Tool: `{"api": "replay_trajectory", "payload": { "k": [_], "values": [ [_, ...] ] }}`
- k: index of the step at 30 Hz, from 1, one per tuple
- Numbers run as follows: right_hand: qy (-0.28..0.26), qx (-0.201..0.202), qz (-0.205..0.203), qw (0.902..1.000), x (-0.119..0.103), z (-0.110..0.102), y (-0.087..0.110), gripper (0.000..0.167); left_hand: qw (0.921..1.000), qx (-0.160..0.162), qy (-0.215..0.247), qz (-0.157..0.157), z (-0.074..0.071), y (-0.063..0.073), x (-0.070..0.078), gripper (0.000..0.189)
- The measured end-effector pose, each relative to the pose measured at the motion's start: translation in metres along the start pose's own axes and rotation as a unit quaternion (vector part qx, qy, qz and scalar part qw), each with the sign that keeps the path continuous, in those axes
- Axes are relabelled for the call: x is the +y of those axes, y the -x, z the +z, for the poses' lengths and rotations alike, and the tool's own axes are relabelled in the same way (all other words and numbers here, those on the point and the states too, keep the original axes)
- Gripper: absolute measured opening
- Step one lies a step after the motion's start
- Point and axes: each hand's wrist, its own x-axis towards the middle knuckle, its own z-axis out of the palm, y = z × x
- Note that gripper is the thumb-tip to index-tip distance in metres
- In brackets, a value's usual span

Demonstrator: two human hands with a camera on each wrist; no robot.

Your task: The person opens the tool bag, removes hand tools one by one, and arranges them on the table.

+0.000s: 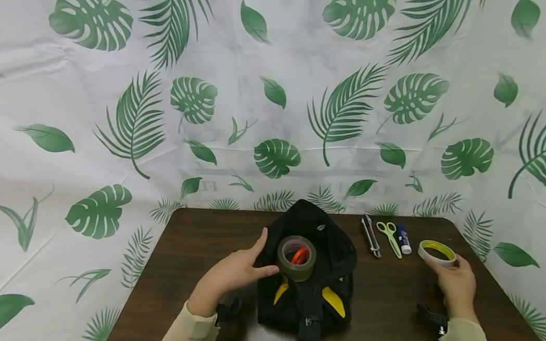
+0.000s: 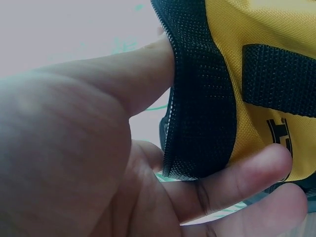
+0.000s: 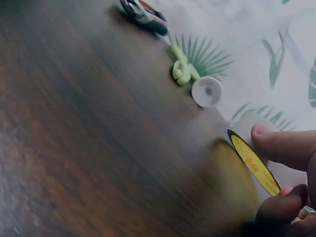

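A black and yellow fabric bag [image 1: 282, 316] stands with its zipped top open in the middle of the table. My left hand [image 1: 232, 272] holds the left edge of its opening. In the left wrist view the thumb goes behind the zipper edge [image 2: 170, 98], while fingers lie along the yellow outer side [image 2: 247, 24]. Inside the opening sits a roll of brownish packing tape [image 1: 284, 267], with something orange [image 1: 299, 256] showing through its ring. At the right, my right hand [image 1: 457, 284] grips a white tape roll with a yellow core [image 1: 439, 245], tilted close over the table.
Between bag and right hand lie a utility knife [image 1: 371, 236], green scissors [image 1: 392, 242] and a blue glue stick with a white end [image 1: 403, 239]. The dark wooden table [image 1: 201, 232] ends at a leaf-patterned white cloth [image 1: 229, 63] behind it.
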Motion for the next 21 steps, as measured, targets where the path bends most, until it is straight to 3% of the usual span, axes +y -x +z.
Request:
{"api": "replay_trajectory", "payload": {
  "k": [15,21],
  "values": [
    [-0.032,-0.026,0.011,0.9991,0.0019,0.0005,0.0000,0.097,1.0000,-0.004,0.006,-0.007,0.0022,0.0011,0.0022,0.105],
    [-0.032,-0.046,-0.007,0.9984,0.0011,-0.0004,0.0000,0.084,1.0000,-0.005,0.002,-0.002,0.0010,0.0012,0.0031,0.106]
  ]
}}
